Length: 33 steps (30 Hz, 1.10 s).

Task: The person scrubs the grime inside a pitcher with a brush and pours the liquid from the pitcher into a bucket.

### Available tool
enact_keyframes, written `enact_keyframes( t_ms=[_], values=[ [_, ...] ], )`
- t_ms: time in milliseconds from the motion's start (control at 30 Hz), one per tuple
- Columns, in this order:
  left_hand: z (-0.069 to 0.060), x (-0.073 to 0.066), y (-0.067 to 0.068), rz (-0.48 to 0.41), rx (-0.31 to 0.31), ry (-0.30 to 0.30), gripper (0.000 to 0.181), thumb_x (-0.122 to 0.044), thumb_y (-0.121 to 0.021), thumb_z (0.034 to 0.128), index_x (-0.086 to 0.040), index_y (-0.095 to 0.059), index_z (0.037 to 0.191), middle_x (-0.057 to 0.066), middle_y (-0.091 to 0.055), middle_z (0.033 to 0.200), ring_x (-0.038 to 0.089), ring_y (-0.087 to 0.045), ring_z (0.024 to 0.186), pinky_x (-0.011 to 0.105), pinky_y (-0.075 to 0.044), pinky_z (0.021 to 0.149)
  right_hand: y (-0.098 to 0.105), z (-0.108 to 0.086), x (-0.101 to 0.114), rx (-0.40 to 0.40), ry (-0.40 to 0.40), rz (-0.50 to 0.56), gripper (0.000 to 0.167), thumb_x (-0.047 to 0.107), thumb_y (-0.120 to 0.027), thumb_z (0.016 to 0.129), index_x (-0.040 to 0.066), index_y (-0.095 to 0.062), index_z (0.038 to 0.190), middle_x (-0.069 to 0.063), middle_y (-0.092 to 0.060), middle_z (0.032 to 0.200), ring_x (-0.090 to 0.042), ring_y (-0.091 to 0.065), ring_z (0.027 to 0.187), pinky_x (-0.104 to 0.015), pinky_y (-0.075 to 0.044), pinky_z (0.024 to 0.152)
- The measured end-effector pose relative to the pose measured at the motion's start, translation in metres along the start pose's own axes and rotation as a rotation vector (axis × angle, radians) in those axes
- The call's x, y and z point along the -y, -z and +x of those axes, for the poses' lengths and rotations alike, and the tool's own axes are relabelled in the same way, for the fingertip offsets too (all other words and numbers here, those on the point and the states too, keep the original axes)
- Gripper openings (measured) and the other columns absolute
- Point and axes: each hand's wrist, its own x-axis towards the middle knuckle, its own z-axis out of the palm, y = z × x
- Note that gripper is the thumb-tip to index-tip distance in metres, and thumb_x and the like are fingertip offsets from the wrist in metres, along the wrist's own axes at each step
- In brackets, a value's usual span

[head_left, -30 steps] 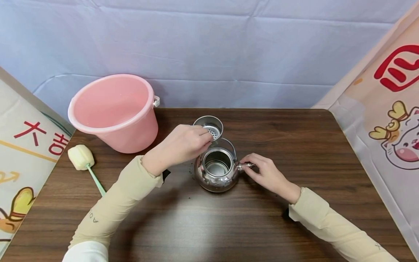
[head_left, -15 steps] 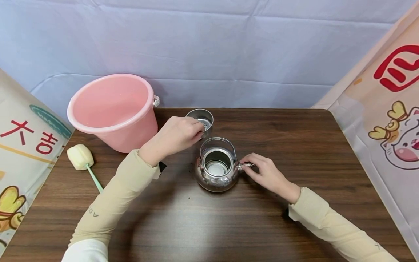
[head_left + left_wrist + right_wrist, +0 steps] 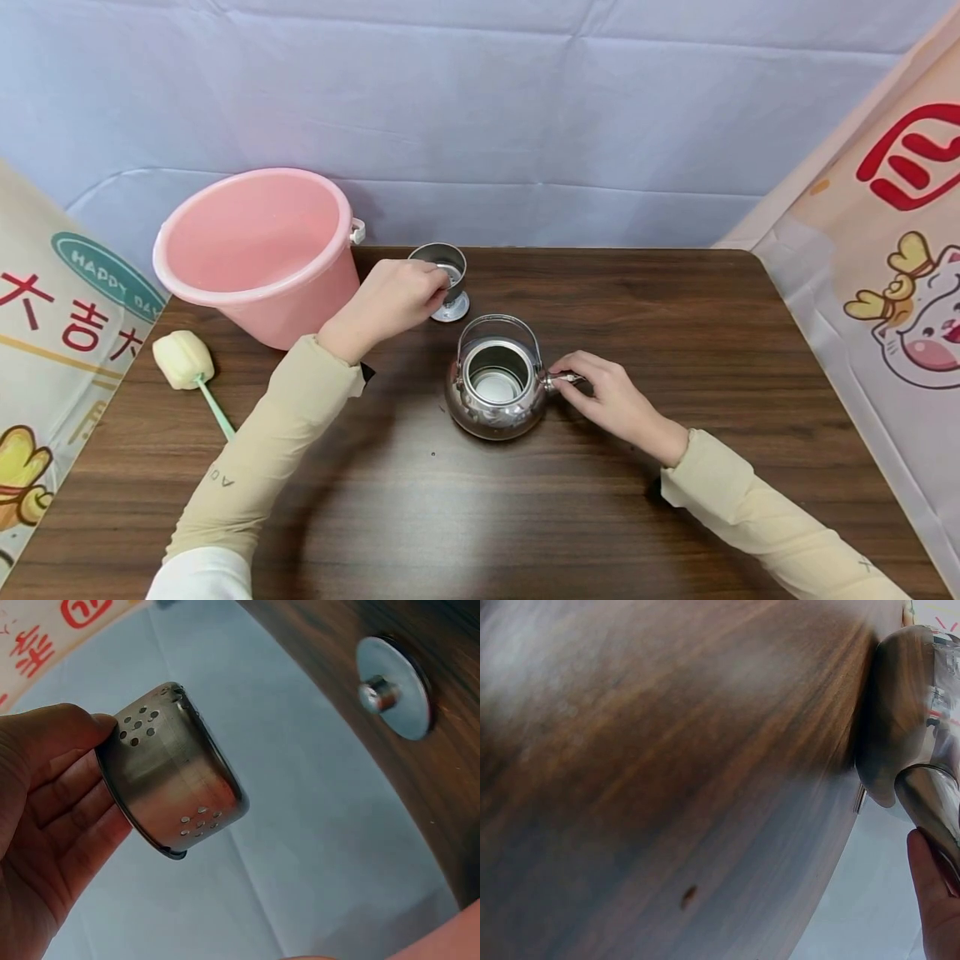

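A steel teapot [image 3: 497, 390] stands without its lid on the table, its hoop handle upright over the round opening. Thumb and fingers of my right hand [image 3: 609, 402] pinch the teapot's spout [image 3: 932, 799] on its right side. My left hand [image 3: 392, 302] grips the rim of a perforated metal tea strainer [image 3: 172, 772], raised above the table between bucket and teapot. Clusters of small holes show in the strainer's wall. Below and behind the strainer, the round teapot lid [image 3: 395, 688] lies on the table with its knob up.
A pink bucket [image 3: 300, 287] with a white handle joint stands at the back left. In front of it lies a cream sponge brush [image 3: 183, 360] with a green stick, partly behind the left sleeve. Printed cloths hang beside and behind the table [image 3: 675, 317].
My left hand has carried the strainer left and back, away from the teapot, uncovering the lid on the table. The right hand and teapot have stayed in place.
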Motion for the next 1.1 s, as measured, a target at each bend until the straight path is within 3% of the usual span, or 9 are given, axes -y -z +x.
enact_keyframes(
  t_ms=[833,1100],
  values=[
    [-0.014,0.028,-0.032,0.047,0.169,0.191,0.016,-0.003,-0.059,0.0734,-0.011,-0.052,0.062,0.0,-0.051,0.057,0.024,-0.052,0.052,0.041,-0.042,0.047,0.0,0.0,-0.001,-0.006,0.007,-0.003,0.015,0.005,-0.065,0.081,0.012,-0.064,0.094,0.006,-0.063,0.093,-0.009,-0.059,0.088,-0.029,-0.048,0.076],
    [-0.019,0.033,-0.04,0.045,0.206,0.244,0.017,-0.003,-0.059,0.0721,-0.011,-0.05,0.06,0.005,-0.054,0.056,0.028,-0.054,0.053,0.043,-0.044,0.049,0.0,0.0,0.0,0.005,-0.009,0.002,0.013,0.006,-0.065,0.082,0.012,-0.064,0.094,0.006,-0.062,0.093,-0.008,-0.059,0.088,-0.03,-0.048,0.075]
  ],
)
